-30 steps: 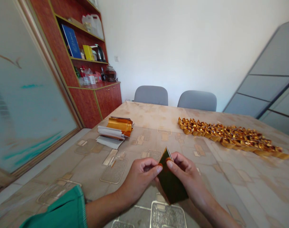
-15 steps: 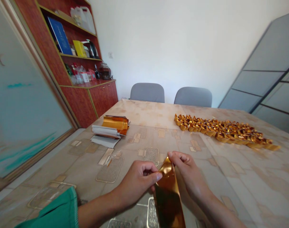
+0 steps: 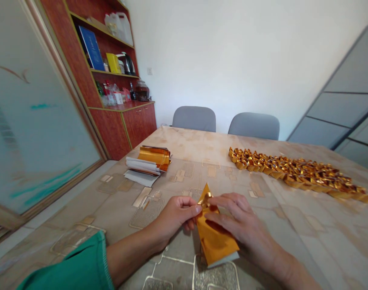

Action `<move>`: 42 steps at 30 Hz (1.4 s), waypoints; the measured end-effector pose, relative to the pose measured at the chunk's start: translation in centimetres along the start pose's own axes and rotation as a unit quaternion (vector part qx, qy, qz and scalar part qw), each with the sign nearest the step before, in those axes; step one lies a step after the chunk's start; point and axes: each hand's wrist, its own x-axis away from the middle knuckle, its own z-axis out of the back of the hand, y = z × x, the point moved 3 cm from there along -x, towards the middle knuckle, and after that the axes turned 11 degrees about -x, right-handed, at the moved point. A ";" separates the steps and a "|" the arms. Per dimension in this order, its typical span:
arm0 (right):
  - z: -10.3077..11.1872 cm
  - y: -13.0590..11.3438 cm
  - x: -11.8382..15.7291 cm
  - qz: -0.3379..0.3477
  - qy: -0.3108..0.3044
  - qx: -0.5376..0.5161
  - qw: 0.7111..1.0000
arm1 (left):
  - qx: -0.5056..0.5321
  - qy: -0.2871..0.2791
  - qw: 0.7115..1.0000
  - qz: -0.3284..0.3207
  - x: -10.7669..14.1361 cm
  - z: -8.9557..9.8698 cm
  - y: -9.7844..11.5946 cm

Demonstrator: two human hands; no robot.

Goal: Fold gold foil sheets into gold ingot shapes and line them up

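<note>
- Patterned beige table (image 3: 295, 241): fills the lower frame.
- Red-brown wooden cabinet (image 3: 138, 125): upper left, beyond the table.
- Folded gold foil pieces (image 3: 295, 173): long heap, right side of table.
- Stacked white papers (image 3: 141, 169) with gold foil sheets (image 3: 155, 156): left of centre.
- Gold foil sheet (image 3: 216, 241): lower centre, between the hands, top folded to a point. Judged light, slick, easily creased; best held at the folded tip.
- Left hand (image 3: 178, 213): fingers curled, pinching the tip against the thumb.
- Right hand (image 3: 240, 217): fingers extended, pressed across the sheet; thumb grip cannot be told.
</note>
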 end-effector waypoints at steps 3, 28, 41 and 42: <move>-0.2 -0.4 0.1 0.036 -0.029 -0.002 0.999 | -0.017 -0.026 1.000 0.001 -0.2 -0.1 -0.2; -3.6 0.0 1.7 -0.147 -0.084 -0.074 0.983 | -0.556 -0.040 0.799 -0.226 5.5 1.2 0.4; -3.4 0.6 1.1 -0.176 -0.056 -0.131 0.974 | -0.509 0.005 0.832 -0.220 5.0 1.6 -0.6; -3.5 0.6 1.1 -0.176 -0.053 -0.129 0.975 | -0.508 0.007 0.833 -0.218 5.0 1.6 -0.7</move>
